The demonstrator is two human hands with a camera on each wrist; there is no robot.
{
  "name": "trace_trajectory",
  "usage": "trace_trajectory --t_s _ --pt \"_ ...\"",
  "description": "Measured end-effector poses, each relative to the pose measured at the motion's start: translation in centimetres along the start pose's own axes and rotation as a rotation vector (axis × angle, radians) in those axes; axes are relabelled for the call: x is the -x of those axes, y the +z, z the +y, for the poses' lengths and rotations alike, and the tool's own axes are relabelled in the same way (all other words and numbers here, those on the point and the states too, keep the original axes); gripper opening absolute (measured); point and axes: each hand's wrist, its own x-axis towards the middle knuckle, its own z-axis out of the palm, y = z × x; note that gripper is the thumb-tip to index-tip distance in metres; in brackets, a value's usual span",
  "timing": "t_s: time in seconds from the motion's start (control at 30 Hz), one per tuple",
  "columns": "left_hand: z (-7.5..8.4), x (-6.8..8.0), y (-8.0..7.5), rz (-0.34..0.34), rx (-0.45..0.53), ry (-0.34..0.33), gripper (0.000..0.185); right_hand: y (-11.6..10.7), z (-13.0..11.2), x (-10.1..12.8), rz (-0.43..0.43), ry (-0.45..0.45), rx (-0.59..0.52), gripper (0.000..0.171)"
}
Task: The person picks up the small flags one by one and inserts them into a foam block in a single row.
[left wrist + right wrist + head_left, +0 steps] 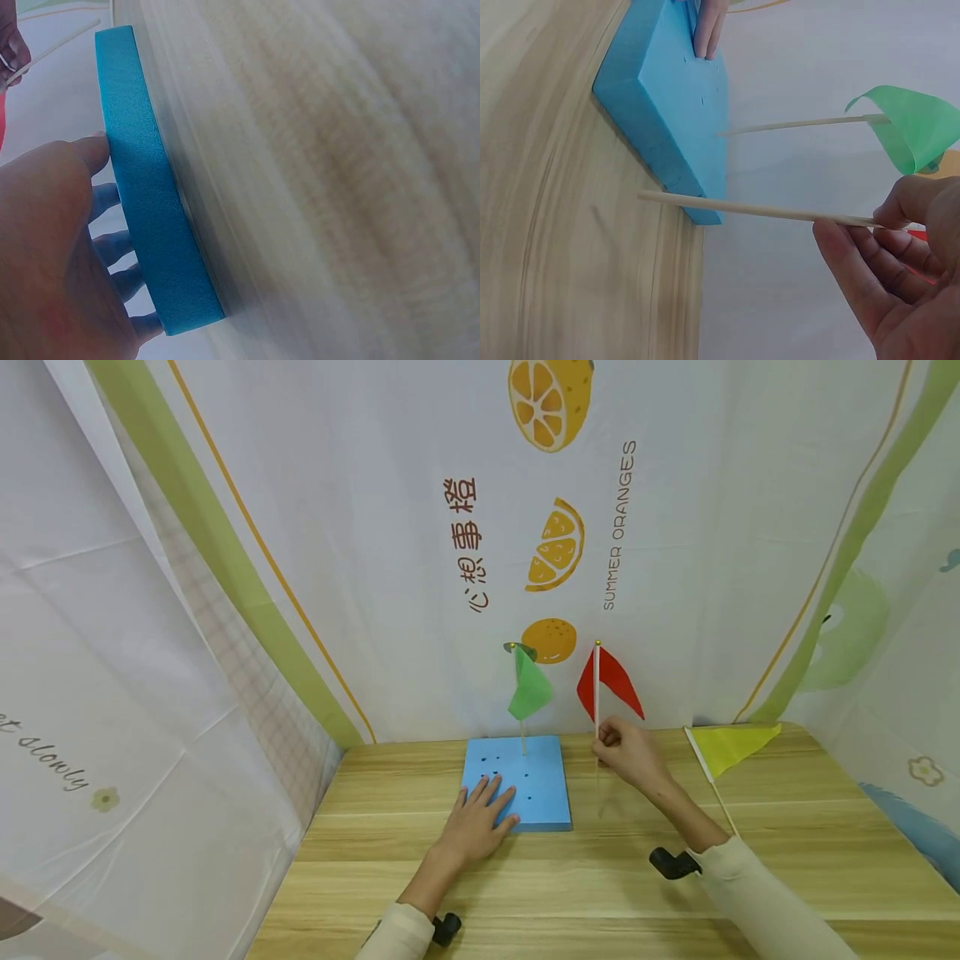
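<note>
Pinched between right thumb and fingers (870, 255), the red flag's (609, 681) stick (757, 211) stands upright, its lower end near the worktop (600, 893) just right of the foam block (517, 777). Left hand (480, 814) lies flat on the block's near left corner, fingers straight, bracing it. Green flag (529, 687) is already planted at the far edge. To seat the red one well, I judge: hold the stick vertical, aim at a free hole, keep the block pressed down.
</note>
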Motion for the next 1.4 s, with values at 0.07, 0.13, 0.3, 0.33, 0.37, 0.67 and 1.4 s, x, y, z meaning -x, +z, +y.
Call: trace_trajectory --t_s 0.07,0.13,0.3,0.33,0.37,0.67,1.4 --pt "0.0 0.0 0.0 -0.001 0.001 -0.002 0.059 0.2 -0.1 -0.2 0.001 -0.004 0.002 0.004" --pt "0.0 0.0 0.0 -0.003 0.001 -0.003 0.059 0.3 -0.1 -0.4 0.001 -0.009 0.011 0.004" --pt "-0.1 0.1 0.0 -0.007 0.004 -0.001 0.059 0.7 -0.3 -0.7 0.0 -0.004 0.01 0.003" --pt "-0.1 0.0 0.0 -0.006 0.006 0.0 0.059 0.8 -0.3 -0.8 0.003 -0.006 0.011 0.002" --pt "-0.1 0.0 0.0 -0.005 0.007 0.001 0.059 0.9 -0.4 -0.8 0.004 -0.008 0.01 0.002" --pt "-0.1 0.0 0.0 -0.008 -0.002 -0.006 0.059 1.4 -1.3 -1.4 0.015 -0.022 0.003 0.003" --pt "0.0 0.0 0.1 -0.005 -0.011 -0.011 0.059 3.6 -3.1 -2.7 0.041 -0.083 0.046 0.008"
